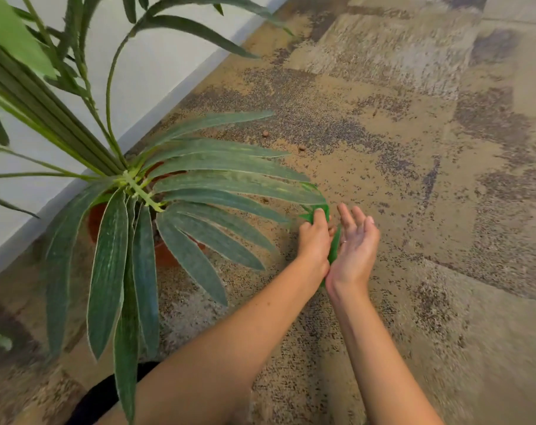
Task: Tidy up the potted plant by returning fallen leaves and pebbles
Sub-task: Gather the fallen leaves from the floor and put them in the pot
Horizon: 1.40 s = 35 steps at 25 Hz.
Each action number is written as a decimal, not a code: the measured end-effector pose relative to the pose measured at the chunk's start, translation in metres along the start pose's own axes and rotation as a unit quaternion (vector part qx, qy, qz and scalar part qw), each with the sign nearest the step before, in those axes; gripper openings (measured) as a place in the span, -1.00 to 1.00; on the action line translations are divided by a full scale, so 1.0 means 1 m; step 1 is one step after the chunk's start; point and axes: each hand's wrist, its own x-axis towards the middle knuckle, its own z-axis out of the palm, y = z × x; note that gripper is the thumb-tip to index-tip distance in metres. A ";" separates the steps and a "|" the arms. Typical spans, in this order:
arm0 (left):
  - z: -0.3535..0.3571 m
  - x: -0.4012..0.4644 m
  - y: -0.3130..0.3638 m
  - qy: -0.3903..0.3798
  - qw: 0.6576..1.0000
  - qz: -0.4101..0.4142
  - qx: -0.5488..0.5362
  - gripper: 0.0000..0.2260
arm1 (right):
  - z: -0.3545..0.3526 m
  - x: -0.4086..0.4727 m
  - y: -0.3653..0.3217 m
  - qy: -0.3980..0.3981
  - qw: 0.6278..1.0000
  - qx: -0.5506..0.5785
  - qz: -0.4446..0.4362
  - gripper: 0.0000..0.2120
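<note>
Pinching bright green fallen leaves (317,213) on the carpet (414,210), the left hand (314,240) is working just beside the potted plant (156,191); the right hand (355,243) is hovering spread, palm up; two pebbles (302,147) are lying further away.

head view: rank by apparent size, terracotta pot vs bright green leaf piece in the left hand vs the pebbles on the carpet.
1. Terracotta pot, though fronds hide most of it.
2. Bright green leaf piece held in the left hand.
3. Two pebbles on the carpet: they look alike and lie farther from the camera, so I won't rank them against each other.
</note>
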 end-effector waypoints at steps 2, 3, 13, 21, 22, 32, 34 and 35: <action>-0.008 0.002 -0.004 -0.006 0.998 0.024 0.062 -0.70 | 0.011 -0.010 0.006 0.017 0.997 -0.067 0.022 -0.53; -0.011 0.001 -0.004 -0.024 0.996 0.026 0.084 -0.67 | 0.017 -0.014 0.008 0.033 0.992 -0.116 0.031 -0.48; -0.026 -0.023 0.006 -0.080 0.997 0.019 0.004 -0.82 | 0.036 -0.027 -0.004 0.001 0.987 -0.129 0.097 -0.04; -0.010 -0.024 0.017 -0.042 0.994 -0.048 -0.093 -0.72 | 0.015 -0.003 -0.026 -0.015 0.990 -0.040 0.137 -0.28; -0.006 -0.020 0.016 -0.046 0.990 -0.072 -0.116 -0.72 | 0.015 -0.002 -0.030 -0.003 0.989 -0.027 0.144 -0.28; 0.035 0.016 -0.001 -0.003 0.997 -0.078 0.026 -0.67 | 0.000 0.041 -0.040 0.020 0.973 -0.140 0.185 -0.36; 0.037 0.028 0.003 -0.019 0.997 -0.075 -0.009 -0.77 | -0.006 0.054 -0.041 -0.016 0.975 -0.120 0.184 -0.33; 0.036 0.035 0.007 -0.039 0.996 -0.076 -0.034 -0.78 | -0.011 0.062 -0.042 -0.026 0.975 -0.132 0.179 -0.34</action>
